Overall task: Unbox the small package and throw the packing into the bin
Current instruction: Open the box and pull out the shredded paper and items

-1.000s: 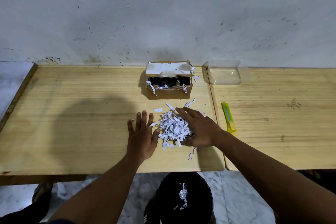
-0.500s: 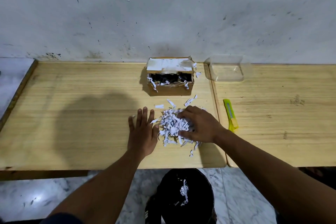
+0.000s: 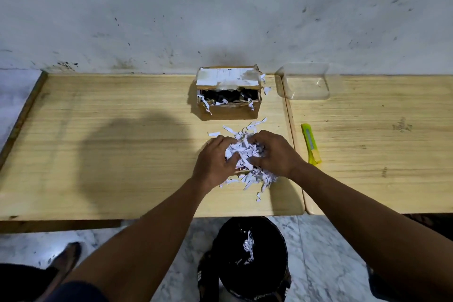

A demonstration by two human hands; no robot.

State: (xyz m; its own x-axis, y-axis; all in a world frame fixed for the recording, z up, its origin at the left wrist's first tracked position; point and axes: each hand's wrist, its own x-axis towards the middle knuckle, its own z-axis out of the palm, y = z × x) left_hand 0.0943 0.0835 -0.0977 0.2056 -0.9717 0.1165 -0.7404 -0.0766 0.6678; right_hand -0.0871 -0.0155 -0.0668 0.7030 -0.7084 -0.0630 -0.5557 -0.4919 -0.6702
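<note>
A small brown cardboard box (image 3: 229, 113) stands open near the wall, with dark contents and a few white strips hanging over its front. A heap of white shredded paper (image 3: 245, 154) lies on the wooden table in front of it. My left hand (image 3: 213, 160) presses against the heap's left side and my right hand (image 3: 275, 153) against its right side, fingers curled into the shreds. A black bin (image 3: 250, 257) stands on the floor under the table edge, with a few shreds inside.
A yellow box cutter (image 3: 311, 143) lies right of my right hand. A clear plastic tray (image 3: 306, 83) sits by the wall. A seam (image 3: 293, 140) divides two wooden tabletops. A shoe (image 3: 65, 258) shows on the marble floor at lower left.
My left hand, flat on the table before, has slid right into the heap. Both hands have closed around the shreds and bunched them together.
</note>
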